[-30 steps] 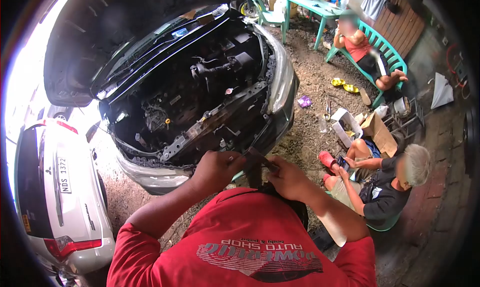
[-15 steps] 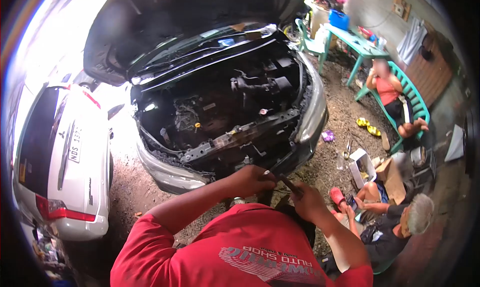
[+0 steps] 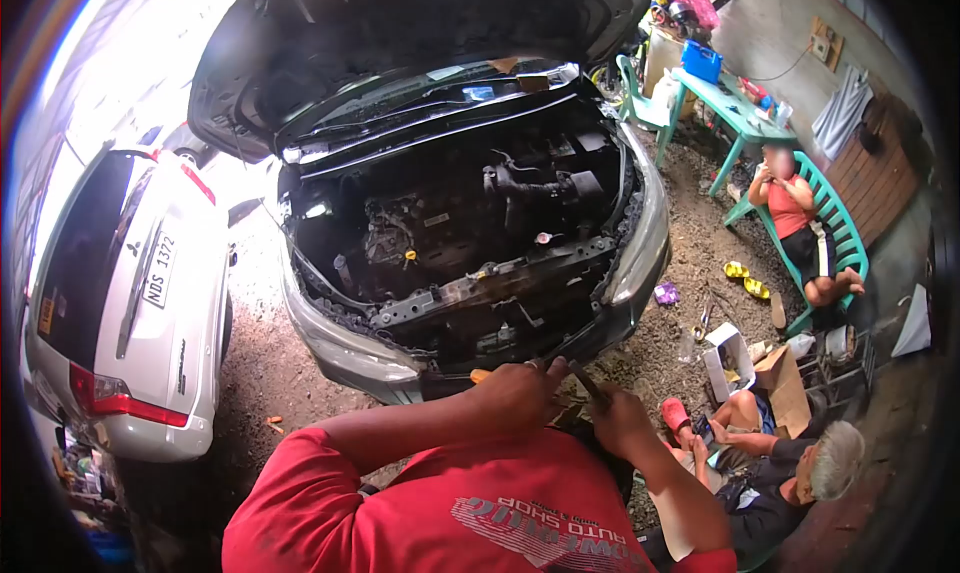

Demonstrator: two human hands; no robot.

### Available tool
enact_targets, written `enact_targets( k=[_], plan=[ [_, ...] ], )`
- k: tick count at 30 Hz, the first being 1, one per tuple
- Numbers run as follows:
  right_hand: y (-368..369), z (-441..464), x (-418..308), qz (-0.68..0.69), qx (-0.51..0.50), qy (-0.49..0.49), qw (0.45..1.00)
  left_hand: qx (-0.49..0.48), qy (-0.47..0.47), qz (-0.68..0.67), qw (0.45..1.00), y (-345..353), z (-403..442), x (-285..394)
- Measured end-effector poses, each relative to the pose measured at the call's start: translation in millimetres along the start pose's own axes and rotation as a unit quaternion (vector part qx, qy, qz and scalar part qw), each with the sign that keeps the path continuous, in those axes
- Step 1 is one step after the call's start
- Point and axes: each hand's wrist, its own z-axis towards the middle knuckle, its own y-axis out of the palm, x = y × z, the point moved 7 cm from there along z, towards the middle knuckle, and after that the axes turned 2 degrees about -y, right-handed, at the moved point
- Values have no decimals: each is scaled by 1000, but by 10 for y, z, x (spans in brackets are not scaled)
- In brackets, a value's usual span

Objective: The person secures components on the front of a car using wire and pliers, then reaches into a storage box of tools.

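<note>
My left hand (image 3: 525, 395) is closed around a tool whose orange handle end (image 3: 482, 376) pokes out on its left side; the rest is hidden by the fingers. Close beside it, my right hand (image 3: 622, 423) grips a dark, narrow bar-like object (image 3: 588, 381) that slants up toward the left fingertips. Whether the two held things touch, I cannot tell. Both hands are in front of my chest, just short of the car's front end. Beyond them, the car's engine bay (image 3: 440, 233) lies exposed, its front bumper cover off and the hood (image 3: 400, 43) raised.
A white car (image 3: 150, 303) stands at left. On the right, a person (image 3: 760, 493) sits close to my right arm, and another sits on a green bench (image 3: 835, 213). A white box (image 3: 728, 363), cardboard (image 3: 785, 388) and yellow items (image 3: 745, 280) lie on the gravel. Behind is a green table (image 3: 735, 108).
The view has shifted, so the cars sit slightly lower and the engine bay farther right. My left hand has turned and moved lower; the orange handle end now shows. The hands remain close together.
</note>
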Motion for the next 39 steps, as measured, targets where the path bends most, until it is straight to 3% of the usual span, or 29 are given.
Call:
enact_targets(
  k=[1, 3, 4, 6, 10, 17, 19, 22, 25, 27, 31, 33, 35, 39],
  plan=[
    [-18, 16, -14, 0, 3, 7, 1000, -4, 6, -1, 1000, 78, 54, -70],
    [-89, 0, -154, 13, 30, -43, 999, 97, 63, 29, 993, 111, 119, -117],
    [-123, -22, -175, 16, 37, -25, 999, 85, 78, 26, 993, 51, 115, -83],
    [-195, -31, -304, 13, 29, -49, 998, 33, 13, -234, 972, -176, 154, -207],
    [-145, -30, -253, 13, 26, -68, 997, -37, -15, -247, 968, -302, 131, -238],
    [-102, -31, -200, 6, 12, -44, 999, -64, -23, -201, 977, -242, 121, -203],
    [-118, -24, -235, 3, 15, -44, 999, -2, -6, -67, 998, -240, 139, -162],
    [-55, -8, -152, 11, -25, 3, 1000, 16, -13, -33, 999, -203, 159, -125],
    [21, 83, 63, 42, -8, -46, 998, 24, -31, -44, 998, -178, 148, -216],
    [39, 96, 324, 136, -35, -15, 990, 20, -26, -52, 998, -165, 121, -287],
    [-181, 56, 467, 161, -7, 10, 987, 24, -53, -86, 995, -176, 74, -397],
    [-210, 16, 615, 144, -47, 103, 983, 23, -61, -86, 994, -212, 36, -384],
    [-313, -9, 539, 160, 24, 55, 985, 42, -53, -80, 995, -230, 53, -330],
    [-384, -348, 694, 263, 101, 59, 958, 84, -3, -87, 993, -218, 70, -202]
  ],
)
